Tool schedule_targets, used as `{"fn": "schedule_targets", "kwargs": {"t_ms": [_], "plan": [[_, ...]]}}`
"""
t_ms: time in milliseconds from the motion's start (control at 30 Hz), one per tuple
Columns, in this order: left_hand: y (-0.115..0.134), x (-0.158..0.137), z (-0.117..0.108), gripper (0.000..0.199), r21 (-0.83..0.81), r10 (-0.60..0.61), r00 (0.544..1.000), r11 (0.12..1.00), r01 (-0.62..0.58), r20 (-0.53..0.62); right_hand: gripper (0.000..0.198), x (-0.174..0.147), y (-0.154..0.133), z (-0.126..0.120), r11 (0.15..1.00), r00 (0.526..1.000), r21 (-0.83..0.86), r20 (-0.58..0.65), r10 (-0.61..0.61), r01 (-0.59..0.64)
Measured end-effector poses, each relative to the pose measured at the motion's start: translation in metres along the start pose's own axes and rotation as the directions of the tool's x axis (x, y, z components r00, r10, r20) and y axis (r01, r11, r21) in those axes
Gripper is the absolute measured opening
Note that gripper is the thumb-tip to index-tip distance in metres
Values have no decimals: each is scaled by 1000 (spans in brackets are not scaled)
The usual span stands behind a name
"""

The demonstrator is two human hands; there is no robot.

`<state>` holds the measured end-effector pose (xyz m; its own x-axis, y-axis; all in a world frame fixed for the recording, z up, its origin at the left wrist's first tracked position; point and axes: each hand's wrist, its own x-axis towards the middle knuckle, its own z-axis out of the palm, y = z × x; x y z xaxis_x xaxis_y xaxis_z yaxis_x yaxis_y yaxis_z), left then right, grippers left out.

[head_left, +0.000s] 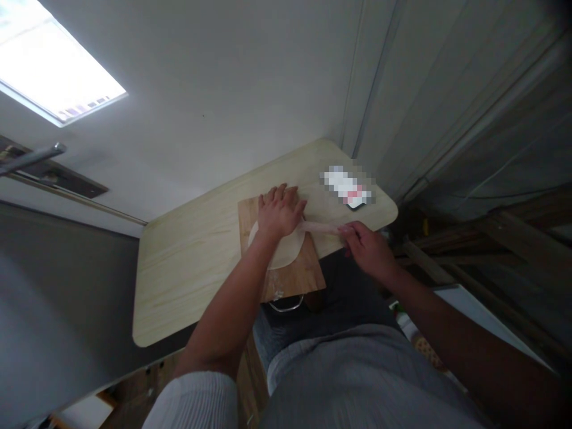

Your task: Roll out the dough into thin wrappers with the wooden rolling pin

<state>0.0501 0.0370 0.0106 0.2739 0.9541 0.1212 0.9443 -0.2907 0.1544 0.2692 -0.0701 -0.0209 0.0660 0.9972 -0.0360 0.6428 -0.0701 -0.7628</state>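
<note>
My left hand [281,211] lies flat with fingers spread, pressing on a flat, round, pale sheet of dough [286,253]. The dough rests on a wooden cutting board [313,277], and my hand and forearm cover part of both. Off to the right, beyond the board's edge, my right hand [364,244] is closed in a pinch. Its fingers grip the end of a long, narrow pale strip [322,227] that looks like stretched dough. This strip runs from beside my left hand; whether it joins the sheet is hidden.
A light wood-grain table [187,268] carries the board, which overhangs the near edge, with a metal handle [286,305] below. A phone with a blurred screen [348,186] lies at the back right. A wall stands behind; wooden beams [447,250] are at right.
</note>
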Motion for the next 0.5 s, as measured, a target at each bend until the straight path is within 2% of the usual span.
{"fn": "schedule_targets", "kwargs": {"t_ms": [267,500], "plan": [[1,-31,-1,52,41,5,998,999,-2,-68,40,-17,-1,5,993,993,-24,-14,-117,116],[-1,-60,-1,48,26,5,994,1000,-2,-113,39,-32,-7,5,995,993,25,55,-103,102]]}}
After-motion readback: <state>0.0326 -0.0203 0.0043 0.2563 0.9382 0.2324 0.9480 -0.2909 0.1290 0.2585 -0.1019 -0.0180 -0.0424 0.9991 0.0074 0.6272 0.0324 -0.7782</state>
